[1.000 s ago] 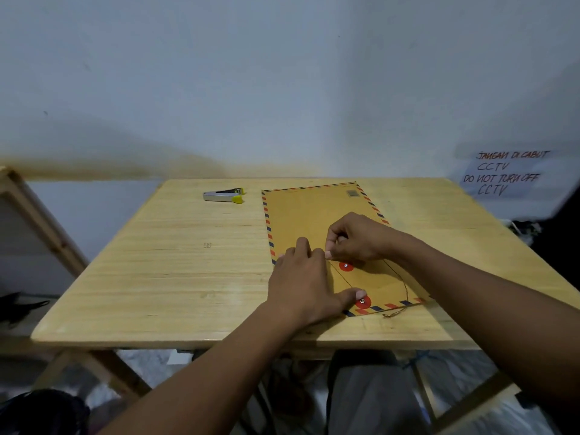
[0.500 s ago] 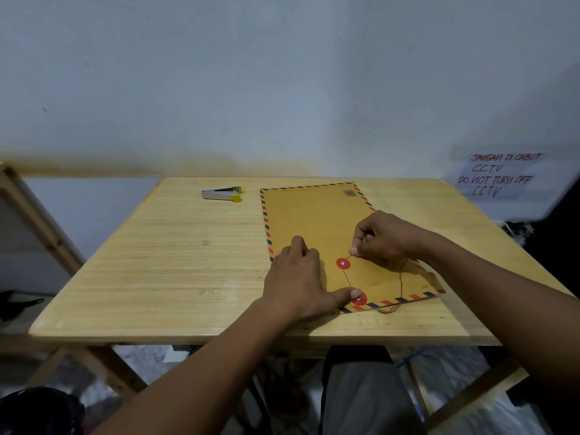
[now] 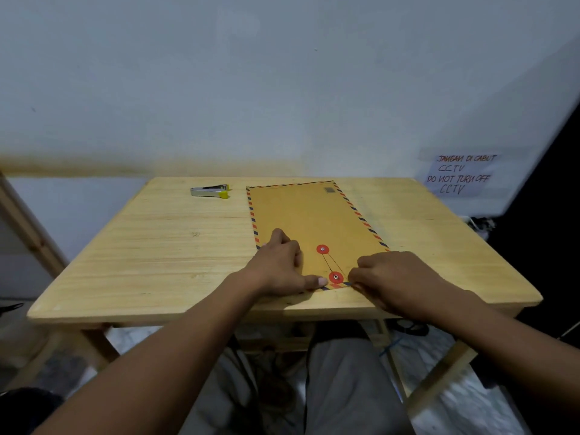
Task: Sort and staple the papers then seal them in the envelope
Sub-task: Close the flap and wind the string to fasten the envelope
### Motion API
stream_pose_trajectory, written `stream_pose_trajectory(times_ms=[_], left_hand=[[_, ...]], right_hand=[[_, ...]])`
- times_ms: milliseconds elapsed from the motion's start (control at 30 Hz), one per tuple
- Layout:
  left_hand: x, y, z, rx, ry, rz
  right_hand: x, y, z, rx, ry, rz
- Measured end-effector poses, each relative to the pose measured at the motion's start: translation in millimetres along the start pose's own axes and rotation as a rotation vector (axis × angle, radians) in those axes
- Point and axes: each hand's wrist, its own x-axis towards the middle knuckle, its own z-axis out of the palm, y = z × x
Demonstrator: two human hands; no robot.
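Note:
A brown envelope [image 3: 309,221] with a red-and-blue striped border lies flat on the wooden table [image 3: 157,252], its flap end toward me. Two red closure discs, one at the upper spot [image 3: 322,249] and one near the front edge [image 3: 335,277], are joined by a thin dark string [image 3: 329,262]. My left hand [image 3: 279,265] presses flat on the envelope's near left corner, its thumb touching the lower disc. My right hand [image 3: 398,277] rests curled at the near right corner, fingertips pinched at the string right of the lower disc. No papers show.
A silver stapler with yellow tips [image 3: 210,191] lies at the table's far left of the envelope. A handwritten CCTV notice [image 3: 461,174] hangs on the wall at right. My knees are under the table's front edge.
My right hand has come down from the upper disc to the lower disc at the front edge, drawing the string between the two discs. My left hand has stayed pressing the envelope.

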Motion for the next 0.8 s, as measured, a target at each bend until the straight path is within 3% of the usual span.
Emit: stream_pose_trajectory(times_ms=[233,533,800], left_hand=[[-9,-15,-11,-0.108,-0.048,0.061],[-11,-20,-6,-0.107,-0.003,0.076],[-5,-4,-6,0.026,0.029,0.016]], right_hand=[[29,-24,-16,0.244,-0.106,0.021],[112,11,-9,0.507,-0.309,0.116],[143,41,11,0.700,-0.286,0.187]])
